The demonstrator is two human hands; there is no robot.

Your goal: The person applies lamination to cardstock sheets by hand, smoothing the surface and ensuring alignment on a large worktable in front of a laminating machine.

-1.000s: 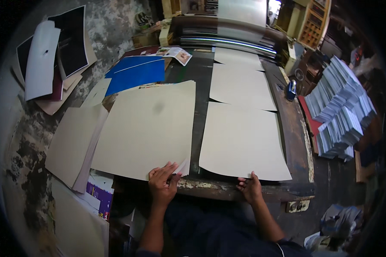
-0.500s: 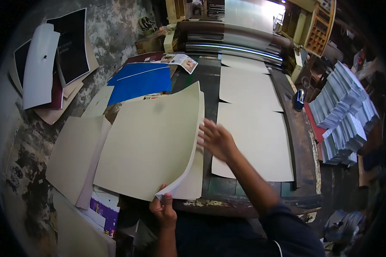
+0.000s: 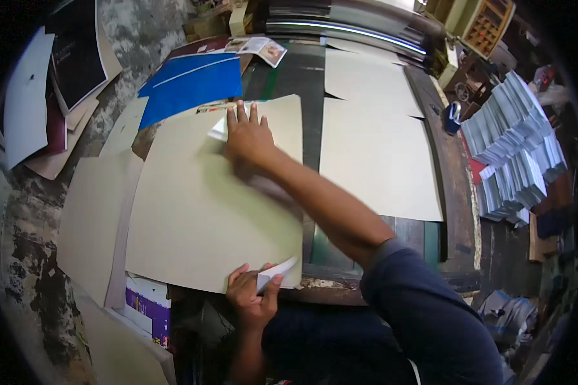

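Note:
A stack of large cream sheets (image 3: 173, 212) lies on the table in front of me. My left hand (image 3: 253, 296) pinches the near edge of the top sheet between thumb and fingers, and its white underside (image 3: 277, 272) curls up there. Toward the far edge of the stack, my right hand (image 3: 249, 136) lies with its fingers spread; beside it shows a small turned-up white piece of paper (image 3: 218, 130). The sheet under my right forearm is blurred, and what lies beneath the right palm is hidden. To the right, a row of overlapping cream sheets (image 3: 379, 154) runs along the dark machine bed.
Metal rollers (image 3: 347, 32) cross the far end. Blue sheets (image 3: 192, 90) and a printed leaflet (image 3: 260, 49) lie beyond the stack. Another pile of pale boards (image 3: 96, 212) sits left. Bundled paper stacks (image 3: 510, 141) stand right, near a dark blue object (image 3: 453, 119) on the table edge.
My right hand has moved from the stack's right edge to its far side. The top sheet's raised right side has come down. The row of sheets has shifted toward the rollers.

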